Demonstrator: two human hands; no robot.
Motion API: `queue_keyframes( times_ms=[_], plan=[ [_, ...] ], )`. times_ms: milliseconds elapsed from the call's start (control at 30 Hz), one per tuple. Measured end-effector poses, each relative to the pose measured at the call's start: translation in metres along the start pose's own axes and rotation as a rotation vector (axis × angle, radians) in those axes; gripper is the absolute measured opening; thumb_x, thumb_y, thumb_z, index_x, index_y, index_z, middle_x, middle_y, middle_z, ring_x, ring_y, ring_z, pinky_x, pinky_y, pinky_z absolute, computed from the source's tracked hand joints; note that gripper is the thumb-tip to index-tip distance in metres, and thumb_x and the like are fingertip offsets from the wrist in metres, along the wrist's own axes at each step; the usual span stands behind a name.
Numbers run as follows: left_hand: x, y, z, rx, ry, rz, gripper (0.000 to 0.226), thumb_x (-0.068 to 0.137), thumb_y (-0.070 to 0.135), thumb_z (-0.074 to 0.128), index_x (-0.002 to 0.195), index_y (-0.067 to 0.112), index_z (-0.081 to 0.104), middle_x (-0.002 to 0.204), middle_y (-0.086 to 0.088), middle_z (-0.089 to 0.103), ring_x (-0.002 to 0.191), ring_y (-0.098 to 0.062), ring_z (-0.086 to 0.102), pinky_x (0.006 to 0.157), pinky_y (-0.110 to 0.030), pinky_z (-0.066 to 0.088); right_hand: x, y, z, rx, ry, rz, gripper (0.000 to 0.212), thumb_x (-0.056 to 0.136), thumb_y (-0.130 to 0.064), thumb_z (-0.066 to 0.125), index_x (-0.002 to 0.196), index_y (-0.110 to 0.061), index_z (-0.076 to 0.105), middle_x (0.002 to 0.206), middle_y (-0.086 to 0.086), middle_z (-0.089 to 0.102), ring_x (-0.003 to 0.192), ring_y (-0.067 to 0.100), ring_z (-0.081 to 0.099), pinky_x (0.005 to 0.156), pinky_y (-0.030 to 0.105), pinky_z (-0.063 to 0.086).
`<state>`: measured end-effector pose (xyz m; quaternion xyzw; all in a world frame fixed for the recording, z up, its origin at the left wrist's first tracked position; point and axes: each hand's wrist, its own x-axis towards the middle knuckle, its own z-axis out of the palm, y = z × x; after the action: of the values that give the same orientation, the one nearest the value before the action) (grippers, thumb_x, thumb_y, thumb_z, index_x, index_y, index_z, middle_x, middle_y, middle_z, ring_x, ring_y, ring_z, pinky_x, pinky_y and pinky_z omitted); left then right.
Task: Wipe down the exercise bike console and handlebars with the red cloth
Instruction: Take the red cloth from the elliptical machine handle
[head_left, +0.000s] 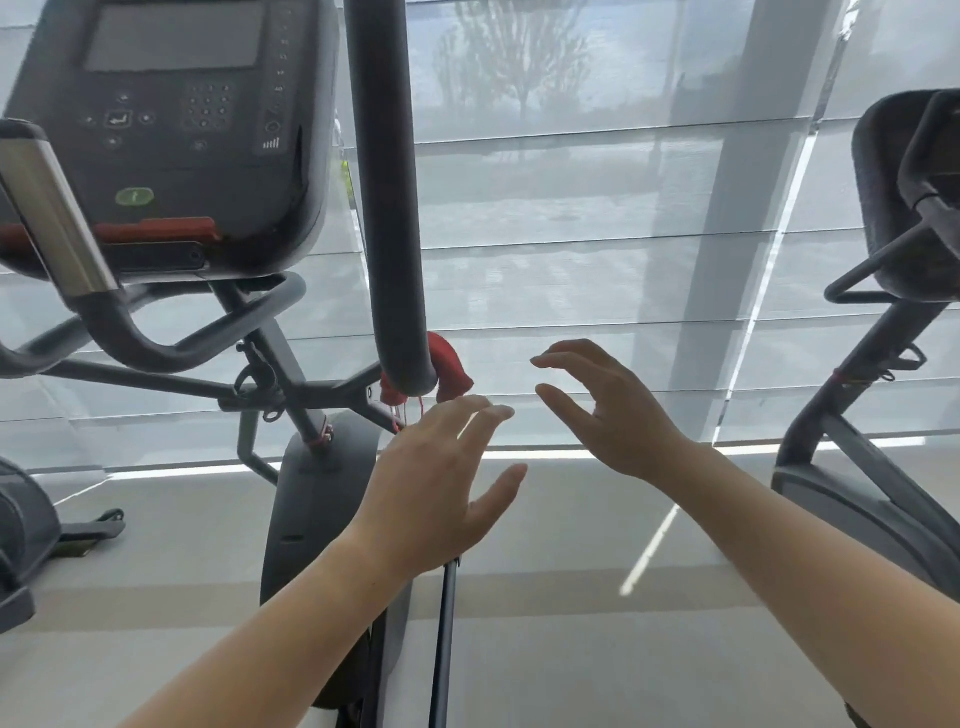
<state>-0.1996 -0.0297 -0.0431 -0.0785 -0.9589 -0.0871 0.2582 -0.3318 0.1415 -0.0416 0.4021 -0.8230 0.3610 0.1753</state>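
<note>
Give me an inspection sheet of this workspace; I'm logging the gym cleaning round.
Surface: pale floor, sunlit streaks.
Job's things: red cloth draped around the lower end of the dark handlebar, held by neither hand; console upper left, screen dark.
Clutter: nothing seen.
Grippers: left hand open, fingertips just below the cloth, contact unclear; right hand open, empty, apart from it.
Cables: a thin cable loops at the frame joint below the console.
Surroundings: window blinds ahead; second exercise machine at right.
</note>
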Motion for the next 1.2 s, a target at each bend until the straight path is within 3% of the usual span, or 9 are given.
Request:
queue_keyframes(
  times_ms=[200, 533, 800, 1067, 1200],
  plan=[
    [0.039, 0.015, 0.028, 0.050, 0.035, -0.048, 0.050, 0.089, 0.053, 0.040, 0.127, 0.023, 0.052, 0.128, 0.001, 0.057, 0.118, -0.018, 0.055, 0.087, -0.039, 0.053, 0.032, 0.055, 0.000, 0.074, -0.041, -0.059, 0.034, 0.092, -0.042, 0.046, 0.119, -0.026, 0.056, 0.119, -0.013, 0.051, 0.109, 0.004, 0.050, 0.090, 0.033, 0.045],
    [0.081, 0.046, 0.073, 0.196, 0.089, -0.335, 0.048, 0.090, 0.053, 0.039, 0.127, 0.024, 0.050, 0.126, 0.005, 0.056, 0.117, -0.014, 0.054, 0.088, -0.037, 0.052, 0.095, 0.127, 0.007, 0.248, -0.217, -0.273, 0.030, 0.092, -0.037, 0.051, 0.119, -0.026, 0.058, 0.124, -0.010, 0.052, 0.109, 0.008, 0.051, 0.092, 0.031, 0.044],
    [0.074, 0.062, 0.064, 0.391, 0.146, -0.590, 0.046, 0.090, 0.050, 0.037, 0.123, 0.022, 0.053, 0.121, 0.006, 0.059, 0.110, -0.012, 0.056, 0.085, -0.024, 0.045, 0.128, 0.107, 0.034, 0.427, -0.347, -0.486, 0.029, 0.091, -0.034, 0.055, 0.118, -0.023, 0.059, 0.120, -0.005, 0.054, 0.102, 0.008, 0.053, 0.087, 0.022, 0.042],
    [0.056, 0.064, 0.057, 0.473, 0.172, -0.736, 0.046, 0.089, 0.048, 0.038, 0.124, 0.022, 0.053, 0.124, 0.009, 0.055, 0.115, -0.011, 0.051, 0.088, -0.029, 0.047, 0.148, 0.069, 0.060, 0.515, -0.440, -0.569, 0.035, 0.088, -0.036, 0.060, 0.122, -0.026, 0.056, 0.125, -0.008, 0.052, 0.106, 0.012, 0.054, 0.090, 0.029, 0.044],
    [0.051, 0.063, 0.053, 0.485, 0.169, -0.762, 0.044, 0.088, 0.047, 0.039, 0.121, 0.022, 0.053, 0.120, 0.008, 0.057, 0.110, -0.013, 0.054, 0.085, -0.031, 0.050, 0.157, 0.056, 0.074, 0.476, -0.537, -0.608, 0.043, 0.084, -0.043, 0.061, 0.126, -0.032, 0.052, 0.131, -0.012, 0.048, 0.114, 0.010, 0.049, 0.099, 0.040, 0.040]
  ],
)
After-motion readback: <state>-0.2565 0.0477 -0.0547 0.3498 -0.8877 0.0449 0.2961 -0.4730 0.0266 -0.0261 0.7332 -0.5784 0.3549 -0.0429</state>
